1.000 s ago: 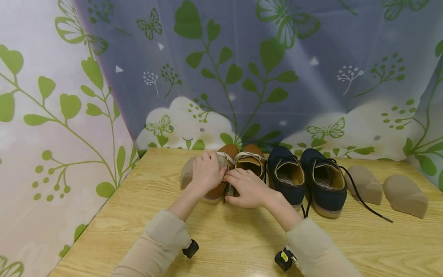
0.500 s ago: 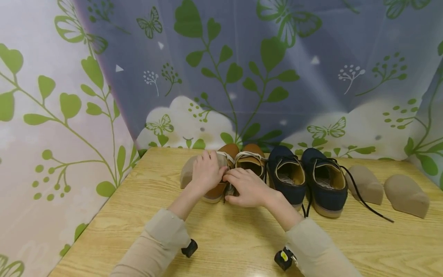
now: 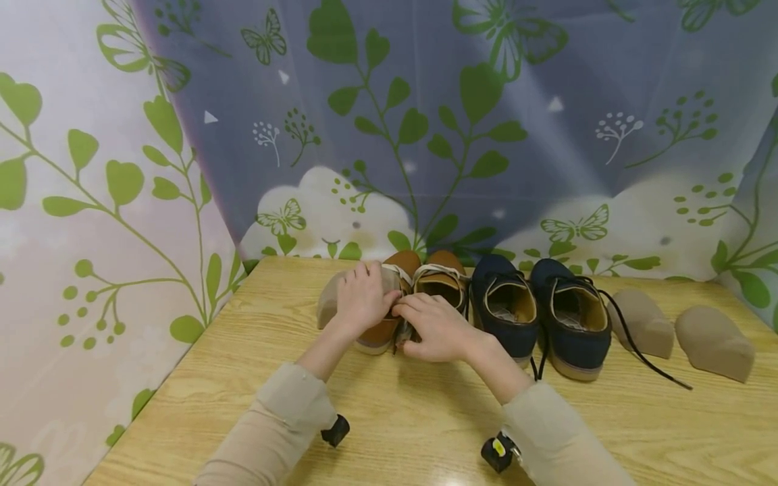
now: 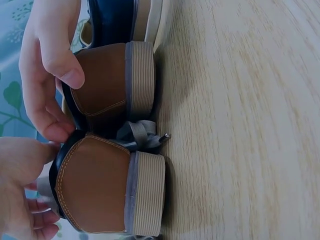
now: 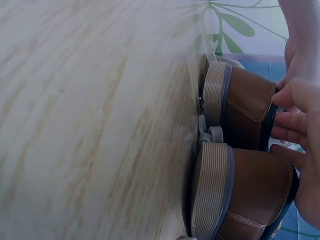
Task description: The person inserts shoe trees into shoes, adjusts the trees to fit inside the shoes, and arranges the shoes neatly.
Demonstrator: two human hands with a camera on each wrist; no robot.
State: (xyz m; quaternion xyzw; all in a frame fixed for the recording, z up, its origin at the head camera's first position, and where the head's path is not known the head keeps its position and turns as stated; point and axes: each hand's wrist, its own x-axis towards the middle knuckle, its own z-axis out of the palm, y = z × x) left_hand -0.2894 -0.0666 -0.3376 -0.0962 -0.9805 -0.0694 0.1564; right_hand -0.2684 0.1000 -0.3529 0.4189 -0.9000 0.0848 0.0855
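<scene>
Two brown lace-up shoes stand heels toward me in the head view. My left hand (image 3: pixel 361 297) grips the collar of the left brown shoe (image 4: pixel 97 185), thumb at the rim and fingers along the outer side. My right hand (image 3: pixel 439 329) curls its fingers onto the inner collar of that same shoe; its thumb lies by the heel of the right brown shoe (image 4: pixel 102 77). My hands largely cover the left shoe's opening. A flat grey lace (image 5: pixel 214 134) with a metal tip hangs between the two heels.
To the right stand two navy shoes (image 3: pixel 504 307), one trailing a black lace (image 3: pixel 638 358) across the wooden table (image 3: pixel 419 432). Two beige shoe forms (image 3: pixel 714 341) lie farther right, and a similar beige form (image 3: pixel 328 300) is beside my left hand. A patterned cloth backdrop (image 3: pixel 395 135) rises behind.
Both hands keep nearly the same place and hold on the left brown shoe. The head view has shifted very slightly.
</scene>
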